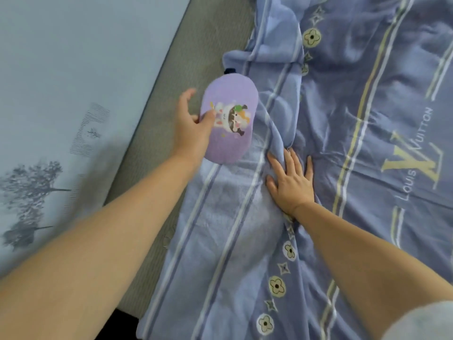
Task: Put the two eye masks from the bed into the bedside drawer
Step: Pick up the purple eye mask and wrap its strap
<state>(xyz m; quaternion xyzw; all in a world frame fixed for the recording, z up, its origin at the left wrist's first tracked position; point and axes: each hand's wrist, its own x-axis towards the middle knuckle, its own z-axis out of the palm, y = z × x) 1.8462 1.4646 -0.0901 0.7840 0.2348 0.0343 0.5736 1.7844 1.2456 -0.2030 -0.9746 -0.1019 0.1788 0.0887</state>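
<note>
A lilac eye mask [229, 99] with a cartoon rabbit-and-girl print is held above the bed's left side. My left hand [193, 126] grips its left edge, thumb on the printed face. A dark blue strap end [230, 70] pokes out at the mask's far tip. My right hand [291, 180] lies flat, fingers spread, on the blue blanket [343, 119], holding nothing. I see only this one mask. No drawer is in view.
The blue patterned blanket with cream stripes and flower motifs covers the right and middle. A strip of grey-green mattress [157, 148] runs along its left edge. Further left stands a pale blue surface [61, 82] with grey tree prints.
</note>
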